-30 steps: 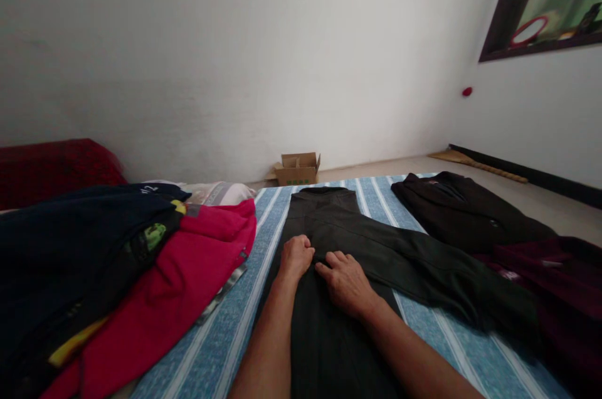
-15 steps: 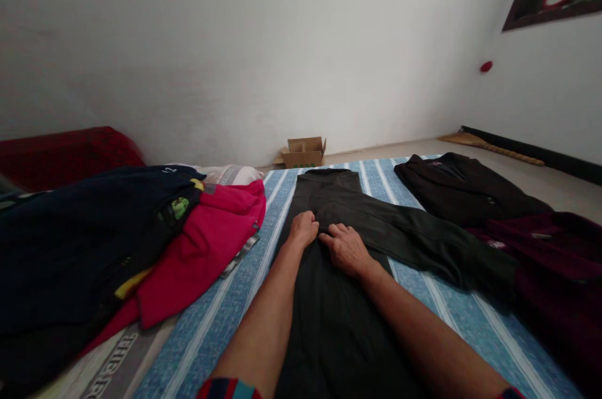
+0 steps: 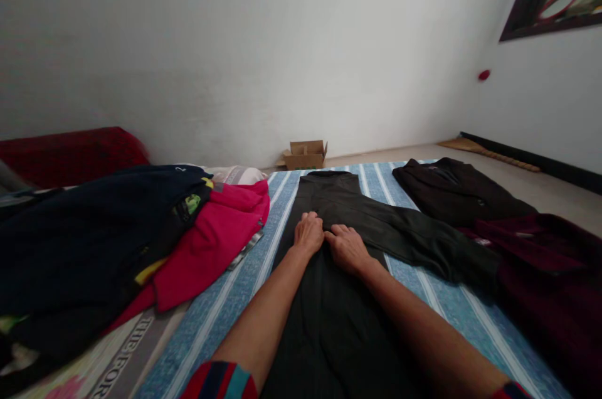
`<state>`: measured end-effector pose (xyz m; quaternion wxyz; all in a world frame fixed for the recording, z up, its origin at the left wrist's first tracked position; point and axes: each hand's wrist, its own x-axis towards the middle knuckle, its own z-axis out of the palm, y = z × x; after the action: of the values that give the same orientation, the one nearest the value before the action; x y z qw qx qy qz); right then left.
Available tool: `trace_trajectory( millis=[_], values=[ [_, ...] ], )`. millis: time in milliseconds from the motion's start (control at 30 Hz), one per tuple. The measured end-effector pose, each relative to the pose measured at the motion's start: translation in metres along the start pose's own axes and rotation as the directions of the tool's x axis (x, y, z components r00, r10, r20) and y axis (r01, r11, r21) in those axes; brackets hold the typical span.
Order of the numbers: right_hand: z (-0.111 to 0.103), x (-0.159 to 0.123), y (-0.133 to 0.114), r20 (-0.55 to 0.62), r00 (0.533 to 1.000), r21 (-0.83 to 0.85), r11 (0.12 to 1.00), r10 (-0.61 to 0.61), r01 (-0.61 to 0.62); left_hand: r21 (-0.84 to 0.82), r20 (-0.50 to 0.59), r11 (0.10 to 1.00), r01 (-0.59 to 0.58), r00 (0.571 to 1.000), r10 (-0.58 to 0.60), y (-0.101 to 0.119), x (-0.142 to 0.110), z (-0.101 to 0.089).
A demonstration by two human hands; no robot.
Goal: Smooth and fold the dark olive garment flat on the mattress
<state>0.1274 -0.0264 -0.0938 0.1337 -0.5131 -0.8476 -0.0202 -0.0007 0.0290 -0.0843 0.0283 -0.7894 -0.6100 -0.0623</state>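
A pair of dark trousers lies spread on a blue-and-white striped sheet, one leg angled off to the right. Both my hands rest side by side on the trousers near the crotch. My left hand has its fingers curled down into the fabric. My right hand lies beside it with fingers bent, pressing on the cloth. Whether either hand pinches the fabric is hidden under the fingers.
A heap of clothes lies at the left: a dark navy garment over a pink-red one. Dark jackets and a maroon garment lie at the right. A small cardboard box stands by the white wall.
The view has shifted slightly. My hands have drawn closer together on the trousers and sit a little farther up the fabric.
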Motion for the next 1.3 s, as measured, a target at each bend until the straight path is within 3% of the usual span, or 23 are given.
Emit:
trace_trajectory(
  millis=[133, 233, 433, 567, 633, 900, 1033, 1167, 1300],
  values=[
    [-0.018, -0.020, 0.010, -0.044, 0.994, -0.027, 0.994, 0.101, -0.103, 0.020, 0.001, 1.000, 0.009, 1.000, -0.009, 0.006, 0.009, -0.005],
    [-0.036, -0.043, 0.034, -0.099, 0.960, -0.054, 0.962, 0.263, -0.269, 0.021, -0.006, 1.000, 0.015, 1.000, -0.015, 0.010, 0.015, -0.009],
    [-0.070, -0.093, 0.095, -0.186, 0.774, -0.161, 0.758, 0.605, -0.632, -0.023, -0.059, 0.998, -0.060, 0.997, 0.059, 0.024, 0.024, -0.011],
    [-0.077, -0.118, 0.126, -0.182, 0.665, -0.260, 0.616, 0.725, -0.743, -0.052, -0.052, 0.996, -0.070, 0.996, 0.067, 0.035, 0.029, -0.002],
    [-0.073, -0.127, 0.136, -0.150, 0.636, -0.285, 0.583, 0.757, -0.761, -0.060, -0.036, 0.997, -0.050, 0.998, 0.048, 0.038, 0.029, 0.006],
    [-0.054, -0.137, 0.149, -0.125, 0.656, -0.302, 0.601, 0.745, -0.740, -0.066, 0.049, 0.997, 0.041, 0.998, -0.038, 0.038, 0.022, 0.031],
    [-0.049, -0.137, 0.153, -0.122, 0.660, -0.310, 0.604, 0.741, -0.735, -0.075, 0.074, 0.996, 0.042, 0.997, -0.036, 0.038, 0.021, 0.032],
    [-0.044, -0.137, 0.158, -0.148, 0.698, -0.329, 0.630, 0.701, -0.703, -0.089, 0.090, 0.995, 0.034, 0.996, -0.026, 0.038, 0.020, 0.031],
    [-0.049, -0.133, 0.158, -0.147, 0.713, -0.312, 0.652, 0.685, -0.691, -0.102, 0.091, 0.994, 0.038, 0.995, -0.028, 0.039, 0.019, 0.029]
  ],
)
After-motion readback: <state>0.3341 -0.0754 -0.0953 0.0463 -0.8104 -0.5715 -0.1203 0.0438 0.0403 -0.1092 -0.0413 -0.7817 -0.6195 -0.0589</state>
